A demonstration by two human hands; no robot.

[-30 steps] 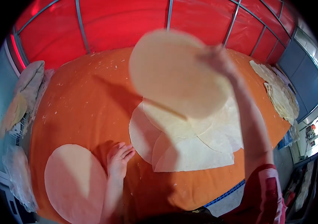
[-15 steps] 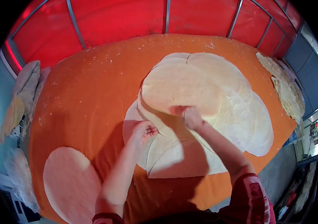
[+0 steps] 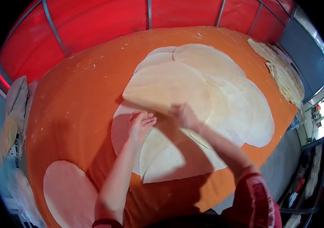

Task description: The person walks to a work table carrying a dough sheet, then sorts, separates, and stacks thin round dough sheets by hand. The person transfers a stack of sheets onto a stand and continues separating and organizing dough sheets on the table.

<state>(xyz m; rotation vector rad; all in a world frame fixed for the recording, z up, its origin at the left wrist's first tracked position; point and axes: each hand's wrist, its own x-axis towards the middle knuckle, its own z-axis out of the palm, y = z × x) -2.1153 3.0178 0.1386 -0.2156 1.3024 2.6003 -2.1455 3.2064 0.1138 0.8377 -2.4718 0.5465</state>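
Several thin round flatbread sheets point(image 3: 230, 110) overlap in a fan on the orange cloth. The top sheet point(image 3: 165, 85) lies over the others, with its near edge by my right hand point(image 3: 184, 116). That hand is closed on this edge, slightly blurred. My left hand point(image 3: 142, 121) hovers over the left side of the pile, below the top sheet's left corner, fingers a little apart and holding nothing. A separate round sheet point(image 3: 70, 193) rests on the cloth at the lower left.
The orange cloth point(image 3: 70, 98) covers a wide table. Stacked browned sheets point(image 3: 283, 78) lie at its right edge. Folded grey cloth point(image 3: 16, 97) and a clear plastic bag point(image 3: 25, 197) are at the left. Red panels point(image 3: 101, 19) stand behind; a dark rack point(image 3: 302, 182) is lower right.
The sheet that my right hand held up has come down onto the pile. My left hand has moved from the bare cloth up over the pile's left side. The view has shifted.
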